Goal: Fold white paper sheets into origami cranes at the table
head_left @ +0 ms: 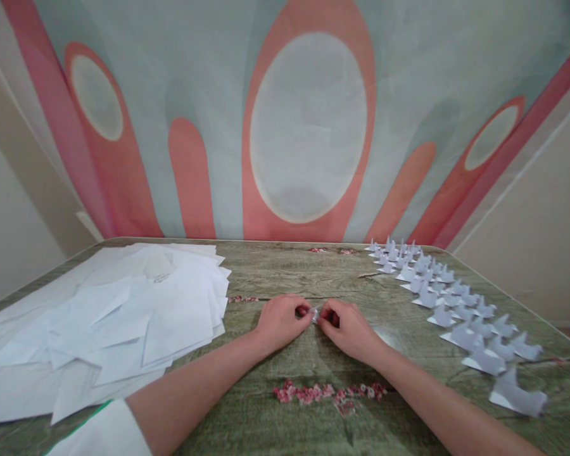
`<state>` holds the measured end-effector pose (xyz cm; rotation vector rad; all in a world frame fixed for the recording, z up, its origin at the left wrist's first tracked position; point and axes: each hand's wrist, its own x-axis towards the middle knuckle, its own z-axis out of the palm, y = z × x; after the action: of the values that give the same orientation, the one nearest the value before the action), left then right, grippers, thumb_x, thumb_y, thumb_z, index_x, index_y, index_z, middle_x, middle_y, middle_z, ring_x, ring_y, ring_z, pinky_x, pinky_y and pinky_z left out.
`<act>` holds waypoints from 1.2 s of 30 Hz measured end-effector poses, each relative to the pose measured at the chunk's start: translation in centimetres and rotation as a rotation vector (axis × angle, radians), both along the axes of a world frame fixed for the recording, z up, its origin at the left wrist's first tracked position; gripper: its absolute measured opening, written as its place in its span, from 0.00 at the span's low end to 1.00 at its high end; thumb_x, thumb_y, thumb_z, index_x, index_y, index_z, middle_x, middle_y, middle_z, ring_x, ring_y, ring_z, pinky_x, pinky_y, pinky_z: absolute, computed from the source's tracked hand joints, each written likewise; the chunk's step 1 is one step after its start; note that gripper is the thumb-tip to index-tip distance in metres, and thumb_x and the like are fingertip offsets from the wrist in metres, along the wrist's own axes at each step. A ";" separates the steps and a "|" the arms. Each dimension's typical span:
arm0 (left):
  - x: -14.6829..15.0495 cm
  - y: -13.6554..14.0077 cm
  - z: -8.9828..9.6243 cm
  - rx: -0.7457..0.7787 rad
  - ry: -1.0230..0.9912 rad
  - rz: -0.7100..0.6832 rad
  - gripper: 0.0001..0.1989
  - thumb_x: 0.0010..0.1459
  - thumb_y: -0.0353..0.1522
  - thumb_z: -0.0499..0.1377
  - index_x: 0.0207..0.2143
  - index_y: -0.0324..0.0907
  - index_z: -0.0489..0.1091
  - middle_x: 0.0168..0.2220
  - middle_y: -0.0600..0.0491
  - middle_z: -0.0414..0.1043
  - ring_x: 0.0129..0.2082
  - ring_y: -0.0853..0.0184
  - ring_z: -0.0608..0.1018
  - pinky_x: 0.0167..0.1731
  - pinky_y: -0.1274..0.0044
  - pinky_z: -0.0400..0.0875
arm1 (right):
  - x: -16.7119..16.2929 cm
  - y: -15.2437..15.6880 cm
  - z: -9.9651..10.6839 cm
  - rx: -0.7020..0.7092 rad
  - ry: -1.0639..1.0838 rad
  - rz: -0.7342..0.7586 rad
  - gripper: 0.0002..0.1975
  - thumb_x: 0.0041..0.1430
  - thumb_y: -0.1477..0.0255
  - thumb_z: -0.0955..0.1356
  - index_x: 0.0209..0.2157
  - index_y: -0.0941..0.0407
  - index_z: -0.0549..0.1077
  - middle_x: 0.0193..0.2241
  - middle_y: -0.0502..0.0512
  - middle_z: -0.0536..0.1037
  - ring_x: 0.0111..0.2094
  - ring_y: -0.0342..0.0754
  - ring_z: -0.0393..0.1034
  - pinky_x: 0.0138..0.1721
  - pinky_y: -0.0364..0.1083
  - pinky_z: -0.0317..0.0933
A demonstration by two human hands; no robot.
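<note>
Both hands meet over the middle of the table. A small folded piece of white paper (315, 315) shows between them, mostly covered by the fingers. My left hand (284, 320) pinches its left side between thumb and fingertips. On the other side, my right hand (346, 326) is closed with thumb and curled fingers on the paper's right edge. How the paper is folded cannot be made out at this size.
At the left lies a wide, loose pile of white paper sheets (171, 310). Rows of white folded paper figures (463, 332) with upright points run along the right side. The wood-patterned tabletop (285, 272) carries printed pink flowers, and a coral-and-grey patterned backdrop (228, 95) rises behind it.
</note>
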<state>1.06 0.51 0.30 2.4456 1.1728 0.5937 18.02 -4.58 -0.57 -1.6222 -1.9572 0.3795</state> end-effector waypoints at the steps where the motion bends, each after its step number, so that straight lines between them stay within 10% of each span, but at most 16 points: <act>1: 0.0 0.0 0.0 -0.002 0.001 0.000 0.09 0.54 0.37 0.54 0.32 0.46 0.73 0.31 0.56 0.74 0.32 0.67 0.73 0.30 0.79 0.63 | 0.0 0.0 -0.1 0.004 -0.001 -0.003 0.04 0.52 0.73 0.64 0.25 0.55 0.68 0.22 0.48 0.73 0.24 0.43 0.64 0.27 0.41 0.53; 13: 0.1 -0.3 0.1 0.021 0.052 0.012 0.08 0.52 0.34 0.56 0.33 0.48 0.74 0.30 0.57 0.73 0.31 0.68 0.72 0.29 0.79 0.61 | -0.2 0.1 -0.7 0.051 0.057 -0.028 0.16 0.54 0.66 0.65 0.45 0.54 0.65 0.22 0.45 0.73 0.23 0.44 0.66 0.27 0.42 0.55; 36: 0.2 0.0 -0.4 0.036 0.041 0.044 0.09 0.55 0.35 0.54 0.34 0.52 0.75 0.34 0.58 0.76 0.34 0.66 0.74 0.31 0.79 0.63 | -0.4 0.1 -0.7 0.194 -0.107 0.025 0.07 0.59 0.69 0.63 0.36 0.52 0.72 0.33 0.51 0.77 0.34 0.48 0.68 0.38 0.46 0.53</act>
<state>1.22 0.50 -0.07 2.4790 1.2461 0.5847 17.62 -4.48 -1.27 -1.5226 -2.0261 0.1098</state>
